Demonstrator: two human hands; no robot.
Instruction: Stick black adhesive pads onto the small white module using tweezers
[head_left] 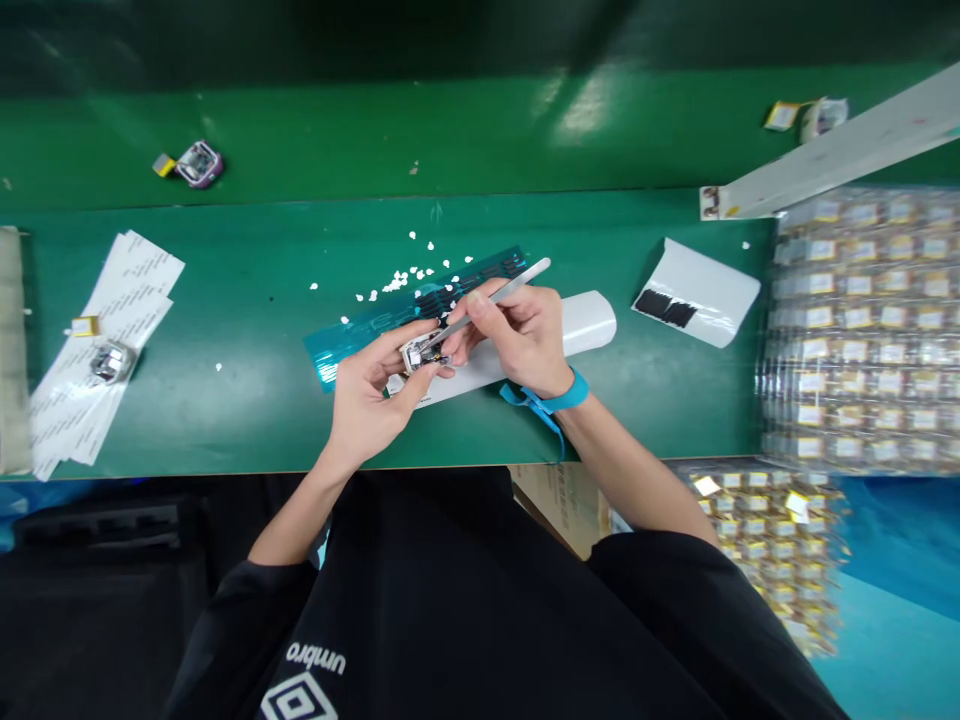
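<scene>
Near the middle of the green table, my left hand (373, 392) grips a small white device (415, 354) whose circuit side faces up. My right hand (525, 335) is closed around metal tweezers (517, 281), slanting down to the left, with the tip at the device. The fingers of both hands nearly meet there. A blue band circles my right wrist. Under the hands lie a teal strip sheet (334, 350) with black pieces and a curled white sheet (589, 322). Small white bits (397, 282) are scattered behind them.
White printed strips (112, 290) lie left, with a silvery device (111, 362) on them. A purple-edged device (200, 164) sits back left. Right are a white sheet with black pieces (701, 290), stacked clear trays (855, 320) and a white bar (840, 150). Another tray (776, 540) sits below.
</scene>
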